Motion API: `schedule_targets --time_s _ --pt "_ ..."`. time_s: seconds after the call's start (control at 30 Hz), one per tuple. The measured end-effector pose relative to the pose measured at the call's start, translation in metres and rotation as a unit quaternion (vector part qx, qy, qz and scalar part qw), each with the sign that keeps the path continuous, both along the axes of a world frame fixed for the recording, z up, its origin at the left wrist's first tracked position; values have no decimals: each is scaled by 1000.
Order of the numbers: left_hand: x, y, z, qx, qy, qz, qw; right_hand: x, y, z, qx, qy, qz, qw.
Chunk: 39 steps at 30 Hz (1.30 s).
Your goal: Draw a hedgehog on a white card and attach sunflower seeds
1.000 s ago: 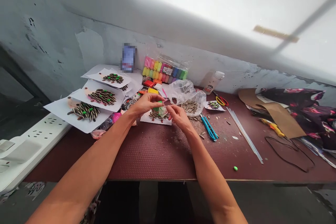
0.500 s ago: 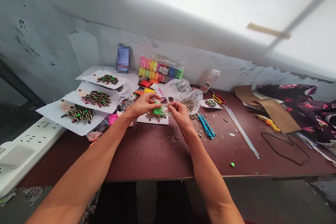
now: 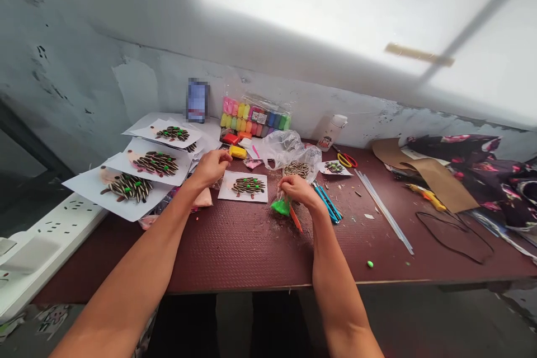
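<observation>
My right hand (image 3: pixel 298 188) pinches the top of a small clear bag of green clay (image 3: pixel 280 207), which hangs just above the table, beside an orange tool (image 3: pixel 296 219). My left hand (image 3: pixel 213 168) is closed, fingers curled together, near a yellow clay packet (image 3: pixel 238 152). Whatever it may hold is hidden. Between the hands lies a white card (image 3: pixel 224 192) with a hedgehog made of striped sunflower seeds (image 3: pixel 247 185) and green dots. Beyond my right hand, loose seeds (image 3: pixel 297 169) sit in a clear plastic bag (image 3: pixel 282 145).
Finished-looking hedgehog cards (image 3: pixel 88 184) are stacked at left above a power strip (image 3: pixel 39 251). At right lie a blue cutter (image 3: pixel 328 202), scissors (image 3: pixel 346 159), glue sticks (image 3: pixel 384 211) and a glue gun (image 3: pixel 430 197). A bottle (image 3: pixel 332 133) and colored clay packs (image 3: pixel 255 114) stand behind.
My hands have moved apart. The right one has carried the bag of green clay off the card to the right and down; the left has drawn back leftward, uncovering the card.
</observation>
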<state>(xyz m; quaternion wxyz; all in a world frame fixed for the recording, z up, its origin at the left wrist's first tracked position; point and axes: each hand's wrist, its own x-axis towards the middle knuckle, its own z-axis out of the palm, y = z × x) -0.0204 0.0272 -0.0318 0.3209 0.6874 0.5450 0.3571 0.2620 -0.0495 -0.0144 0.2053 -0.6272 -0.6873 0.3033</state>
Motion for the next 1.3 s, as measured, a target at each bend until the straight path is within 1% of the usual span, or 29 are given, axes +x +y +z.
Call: schedule_targets --time_s 0.07,0.13,0.2,0.27,0.33,0.4,0.43,0.53,0.63,0.7,0.87,1.0,1.1,1.3 --pt "-2 2 -7 39 103 7 994 -3 -2 2 -3 -90 6 996" --pt "1 2 -11 44 189 -12 981 -8 -5 3 -2 -164 7 986" --pt "6 -1 -14 41 252 -24 967 -14 -8 5 6 -211 -4 977" --pt "11 -5 -15 44 309 -26 950 -19 -10 8 7 -240 -23 971" --pt "15 -8 -16 43 363 -31 930 -22 -12 10 -9 -250 -34 968" --pt "18 -10 -16 40 396 -31 917 -24 -13 11 -8 -250 -45 967" --pt "19 -11 -16 39 403 -29 914 -26 -13 11 5 -246 -52 968" --pt "20 -13 -16 38 396 -20 917 -33 -11 8 59 -226 -48 971" --pt "20 -13 -16 35 380 -13 924 -44 -7 3 74 -220 -20 972" --pt "20 -13 -15 35 369 -11 929 -50 -6 0 83 -239 -26 967" --pt "15 -9 -11 33 331 -19 943 -58 0 -3 65 -275 -36 959" --pt "9 -3 -8 13 282 -31 959 -57 6 -7 67 -244 -34 967" --pt "5 1 -8 5 237 -43 971 -55 9 -10 72 -220 -46 972" --pt "-1 3 -6 -15 168 -78 983 -54 11 -14 76 -221 -47 971"
